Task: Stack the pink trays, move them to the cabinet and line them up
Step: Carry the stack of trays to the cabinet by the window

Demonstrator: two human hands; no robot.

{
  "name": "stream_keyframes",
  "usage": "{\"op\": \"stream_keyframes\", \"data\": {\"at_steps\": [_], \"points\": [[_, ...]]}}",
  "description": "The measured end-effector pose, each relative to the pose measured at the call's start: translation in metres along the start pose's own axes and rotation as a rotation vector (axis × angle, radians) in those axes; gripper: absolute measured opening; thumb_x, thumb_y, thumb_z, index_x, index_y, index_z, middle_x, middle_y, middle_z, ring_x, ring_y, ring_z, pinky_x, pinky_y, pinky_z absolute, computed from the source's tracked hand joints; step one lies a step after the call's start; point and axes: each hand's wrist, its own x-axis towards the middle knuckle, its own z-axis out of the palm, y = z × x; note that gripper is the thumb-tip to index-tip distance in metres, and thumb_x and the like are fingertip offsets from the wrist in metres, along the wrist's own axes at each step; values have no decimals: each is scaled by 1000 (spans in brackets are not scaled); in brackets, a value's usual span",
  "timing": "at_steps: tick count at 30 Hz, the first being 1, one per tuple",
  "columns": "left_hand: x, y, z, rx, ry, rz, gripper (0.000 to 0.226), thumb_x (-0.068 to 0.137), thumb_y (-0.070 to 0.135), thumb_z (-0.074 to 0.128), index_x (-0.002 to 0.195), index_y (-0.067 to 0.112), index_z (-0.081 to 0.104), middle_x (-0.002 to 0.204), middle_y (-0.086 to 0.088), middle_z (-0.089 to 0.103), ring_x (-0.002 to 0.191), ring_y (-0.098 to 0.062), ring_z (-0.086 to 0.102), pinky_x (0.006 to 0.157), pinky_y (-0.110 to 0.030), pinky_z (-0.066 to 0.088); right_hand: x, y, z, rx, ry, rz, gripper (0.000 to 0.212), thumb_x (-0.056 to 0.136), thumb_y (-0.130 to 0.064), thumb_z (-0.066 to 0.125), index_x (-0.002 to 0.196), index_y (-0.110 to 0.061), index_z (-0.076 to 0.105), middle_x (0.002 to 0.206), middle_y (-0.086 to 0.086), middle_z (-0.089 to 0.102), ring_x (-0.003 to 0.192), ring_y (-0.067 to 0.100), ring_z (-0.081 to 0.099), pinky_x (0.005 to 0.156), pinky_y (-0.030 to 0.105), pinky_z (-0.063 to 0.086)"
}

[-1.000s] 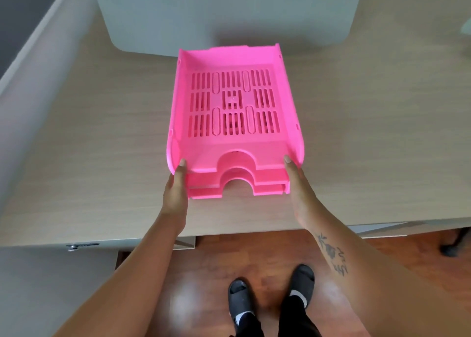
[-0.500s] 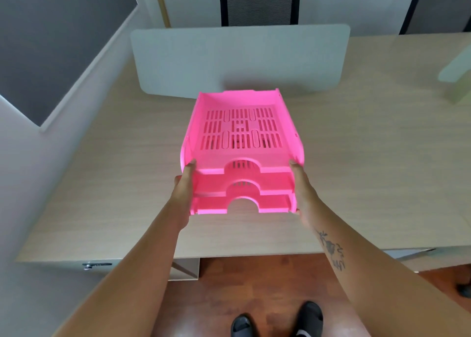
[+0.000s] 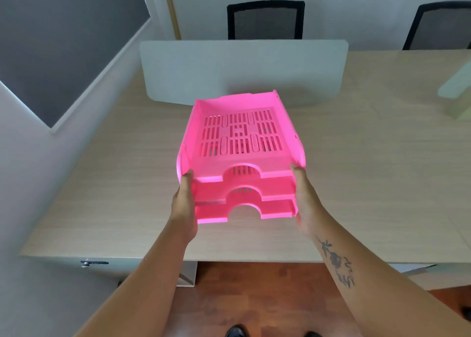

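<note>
Left hand [image 3: 184, 206]: pressed flat against the left side of the stack of pink trays [image 3: 242, 158], thumb up along the near left corner of the top tray, the remaining fingers hidden behind the plastic, so their spread cannot be told. Right hand [image 3: 307, 201]: matching grip on the right side, thumb tip at the near right corner of the top tray, other fingers out of sight behind or under the stack. Stack of pink trays: three nested tiers, each showing a front lip with a half-round cut-out, the lips stepped one below the other toward the viewer; the top tray has a slotted, grille-like floor, raised side walls and a taller back wall; bright uniform pink. Position: clamped between both hands over the near middle of the worktop [image 3: 102, 183], far end tilted slightly up; contact with the surface cannot be told. Worktop: pale wood grain. Divider panel [image 3: 242, 69]: pale grey-white, upright across the far edge, beyond the stack. Two black mesh-backed chairs [image 3: 265, 20] behind the panel. Floor [image 3: 254, 298]: reddish wood, below the near edge.
</note>
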Motion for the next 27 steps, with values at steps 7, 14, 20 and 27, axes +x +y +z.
{"op": "stream_keyframes", "data": {"at_steps": [7,14,20,27], "points": [[-51,37,32,-49,102,153,55,88,67,44,121,28,64,113,-16,75,99,-38,73,92,-59,55,-32,-56,-13,-14,-212,-167,83,66,-90,50,127,-36,64,114,8,77,99,31,76,88,63,56],[-140,75,58,-135,315,306,64,62,74,60,106,29,68,113,-14,75,103,-36,71,97,-59,52,-66,-111,-29,-31,-441,-195,78,67,-87,46,124,-37,64,116,8,76,104,31,74,94,63,54],[-240,81,31,-180,486,433,67,62,76,61,112,32,69,112,-8,77,103,-33,72,97,-59,52,-124,-121,-7,-44,-685,-197,72,70,-83,46,124,-38,64,118,7,75,108,30,73,96,63,53],[-385,47,-42,-255,797,513,67,62,77,63,111,32,72,110,-9,78,101,-35,73,96,-61,52,-225,-77,58,-131,-1026,-164,61,88,-75,39,131,-36,60,119,7,74,108,28,72,95,59,55]]}}
